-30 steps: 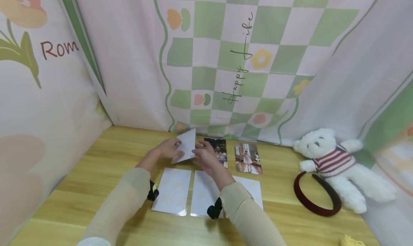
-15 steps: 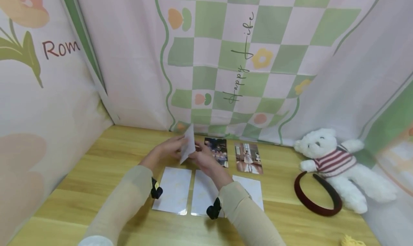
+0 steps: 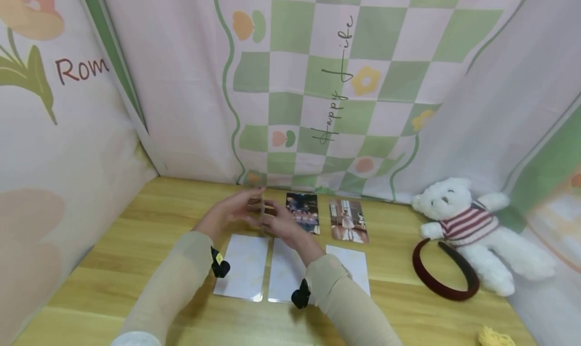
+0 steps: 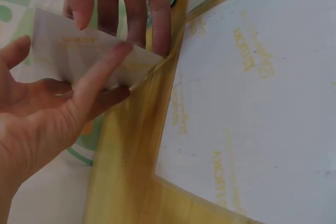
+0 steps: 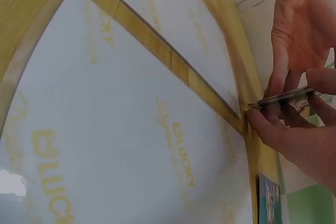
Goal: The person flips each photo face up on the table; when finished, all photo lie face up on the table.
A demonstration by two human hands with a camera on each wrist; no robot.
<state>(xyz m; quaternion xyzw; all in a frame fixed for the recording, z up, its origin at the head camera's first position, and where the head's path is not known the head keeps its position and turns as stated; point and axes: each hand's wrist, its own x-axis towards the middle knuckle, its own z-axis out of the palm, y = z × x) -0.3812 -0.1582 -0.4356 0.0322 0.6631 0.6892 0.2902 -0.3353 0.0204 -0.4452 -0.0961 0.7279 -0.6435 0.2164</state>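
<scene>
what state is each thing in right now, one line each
held card: on edge, between left hand and right hand
dark photo: flat, picture up
pale photo: flat, picture up
white cards: flat, lettered side up
headband: lying flat
bear: face up
yellow bundle: partly out of frame

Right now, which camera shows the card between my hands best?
Left wrist view: the card shows its pale, yellow-printed face there, partly covered. Head and right wrist views show it nearly edge-on, partly hidden too.

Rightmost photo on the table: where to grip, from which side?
Probably the long right edge of the rightmost photo, coming from the right: it lies flat, so an edge pinch suits, the tabletop leaves room there and the darker photo sits to its left.
</scene>
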